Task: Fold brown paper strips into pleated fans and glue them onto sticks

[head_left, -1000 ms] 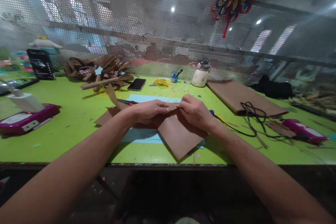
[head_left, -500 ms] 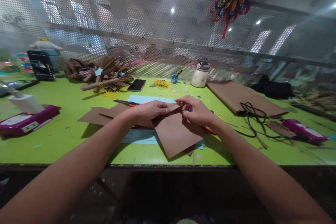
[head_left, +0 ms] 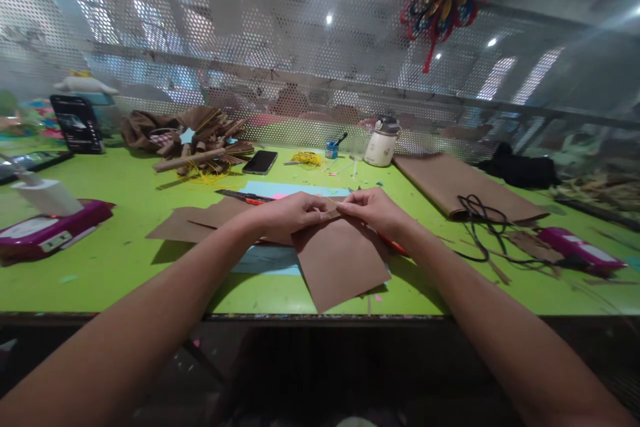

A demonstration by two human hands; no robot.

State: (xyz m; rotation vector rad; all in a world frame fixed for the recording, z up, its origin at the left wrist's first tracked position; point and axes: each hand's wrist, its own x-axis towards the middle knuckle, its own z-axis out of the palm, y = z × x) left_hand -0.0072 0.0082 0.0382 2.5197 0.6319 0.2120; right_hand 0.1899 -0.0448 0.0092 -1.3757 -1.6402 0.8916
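A square-cornered piece of brown paper (head_left: 343,263) hangs toward me with its far edge pinched between both hands. My left hand (head_left: 293,213) is closed on the left end of that edge. Close beside it, my right hand (head_left: 373,210) grips the right end with thumb and fingertips. Another brown paper sheet (head_left: 180,223) sticks out to the left beneath my left forearm. Light blue paper (head_left: 270,261) lies under the brown pieces. A black and red cutting tool (head_left: 243,197) rests behind my left wrist; part of it is hidden.
A bundle of brown paper rolls (head_left: 200,153) and a black phone (head_left: 260,162) lie at the back left. A white bottle (head_left: 381,141) stands behind a folded brown sheet (head_left: 465,187). Purple power strips (head_left: 55,230) and a black cord (head_left: 487,227) flank the work area.
My right fingers have come down and closed on the paper's far edge, nearer my left hand. The brown piece has shifted slightly, its front corner lower.
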